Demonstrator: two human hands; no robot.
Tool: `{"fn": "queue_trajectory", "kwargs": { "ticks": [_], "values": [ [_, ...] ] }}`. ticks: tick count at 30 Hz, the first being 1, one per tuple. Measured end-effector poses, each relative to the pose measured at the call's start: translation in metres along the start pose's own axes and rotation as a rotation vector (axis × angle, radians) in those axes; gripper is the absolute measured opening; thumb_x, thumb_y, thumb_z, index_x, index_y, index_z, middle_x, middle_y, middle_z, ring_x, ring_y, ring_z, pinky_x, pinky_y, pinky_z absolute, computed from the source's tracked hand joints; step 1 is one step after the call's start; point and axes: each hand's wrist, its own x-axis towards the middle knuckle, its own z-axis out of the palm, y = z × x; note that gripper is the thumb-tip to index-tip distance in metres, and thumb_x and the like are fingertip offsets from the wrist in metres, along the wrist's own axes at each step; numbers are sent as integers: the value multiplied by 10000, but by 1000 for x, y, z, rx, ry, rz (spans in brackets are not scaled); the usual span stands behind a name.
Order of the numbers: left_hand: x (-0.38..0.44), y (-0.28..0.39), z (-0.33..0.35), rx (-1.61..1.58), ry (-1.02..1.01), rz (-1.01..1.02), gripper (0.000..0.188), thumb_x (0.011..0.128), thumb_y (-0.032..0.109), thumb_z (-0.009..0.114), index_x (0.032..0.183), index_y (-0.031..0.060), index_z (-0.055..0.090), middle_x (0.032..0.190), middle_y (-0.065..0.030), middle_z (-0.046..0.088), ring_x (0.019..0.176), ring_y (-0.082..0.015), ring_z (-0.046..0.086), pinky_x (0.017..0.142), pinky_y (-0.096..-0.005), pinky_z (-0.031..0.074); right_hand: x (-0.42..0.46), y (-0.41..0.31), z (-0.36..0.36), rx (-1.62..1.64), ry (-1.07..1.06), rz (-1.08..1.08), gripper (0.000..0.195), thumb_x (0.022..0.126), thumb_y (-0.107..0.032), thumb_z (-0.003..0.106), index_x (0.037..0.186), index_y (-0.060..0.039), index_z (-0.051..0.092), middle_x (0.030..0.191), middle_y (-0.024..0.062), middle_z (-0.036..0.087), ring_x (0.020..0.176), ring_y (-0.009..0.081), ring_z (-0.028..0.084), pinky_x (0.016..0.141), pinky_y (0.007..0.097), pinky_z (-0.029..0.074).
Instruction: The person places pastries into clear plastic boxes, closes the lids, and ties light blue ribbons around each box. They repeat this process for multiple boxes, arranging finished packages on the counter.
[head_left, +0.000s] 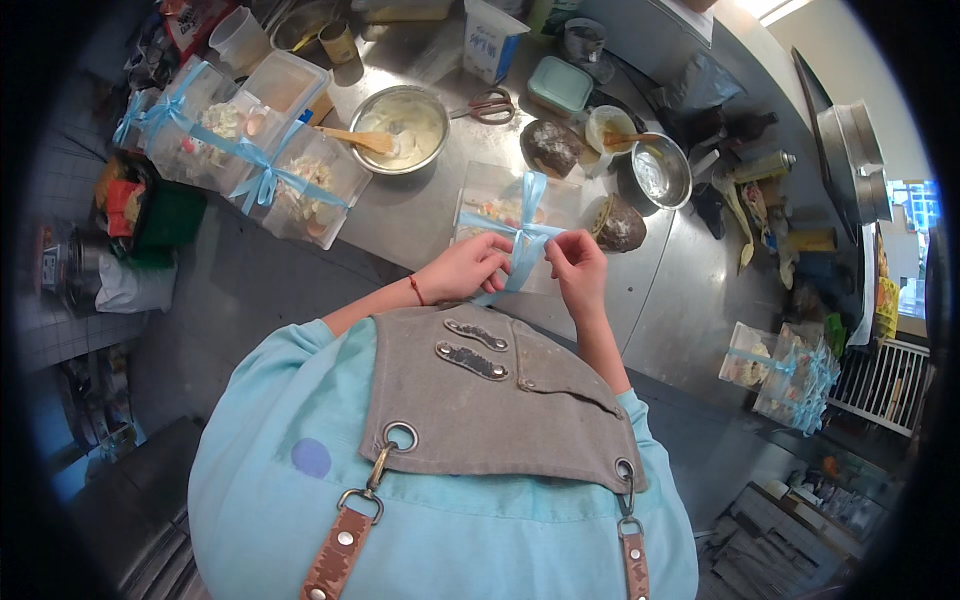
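A clear plastic box (480, 184) stands on the metal worktop before me, with pale and coloured pieces showing through its lid. Light-blue ribbon (531, 196) crosses the box and is tied into a bow on top. My left hand (472, 266), a red cord bracelet at its wrist, has its fingertips on the left side of the bow. On the opposite side, my right hand (581, 262) pinches the ribbon between thumb and index finger. A loose ribbon tail hangs between the hands toward the apron.
Several ribboned boxes (315, 184) stand at the left. Behind are a metal bowl of cream (409, 124) with a brush (367, 140), and scissors (491, 107). Dark loaves (553, 146), a cut one (621, 225) and a metal bowl (660, 171) lie to the right.
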Motion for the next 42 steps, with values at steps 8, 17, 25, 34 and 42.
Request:
{"fn": "queue_trajectory", "kwargs": {
  "ticks": [8,17,25,34,42],
  "values": [
    [4,10,5,3,49,-18,311,982,100,549,1286,38,525,801,-28,641,663,-81,617,583,-228,520,4,-9,8,-949,18,-666,112,755,-165,766,820,-131,682,766,25,592,724,214,613,591,345,504],
    [4,5,3,191,74,170,293,937,79,608,1229,71,635,837,-50,693,669,-98,639,594,-251,528,-9,-6,17,-454,-217,-370,127,809,-79,712,934,-58,715,889,78,623,884,267,597,768,377,486],
    [-1,11,1,846,269,515,216,851,78,655,1064,88,692,876,-141,689,745,-294,682,653,-362,531,-8,-8,22,-336,-125,-166,255,793,-248,809,859,-31,692,907,75,621,827,191,580,738,324,473],
    [-20,19,-11,1047,300,731,123,844,109,691,960,68,683,862,-118,669,777,-298,656,670,-378,520,-7,-6,21,-376,-146,-62,246,756,-194,797,747,-35,609,834,63,598,718,165,542,664,307,456],
    [-27,36,-25,601,342,581,173,907,169,701,964,24,626,855,-91,595,713,-201,612,631,-311,488,14,-7,4,-319,79,-135,168,823,-112,703,941,-30,615,786,20,586,650,91,486,611,255,430]
  ]
}}
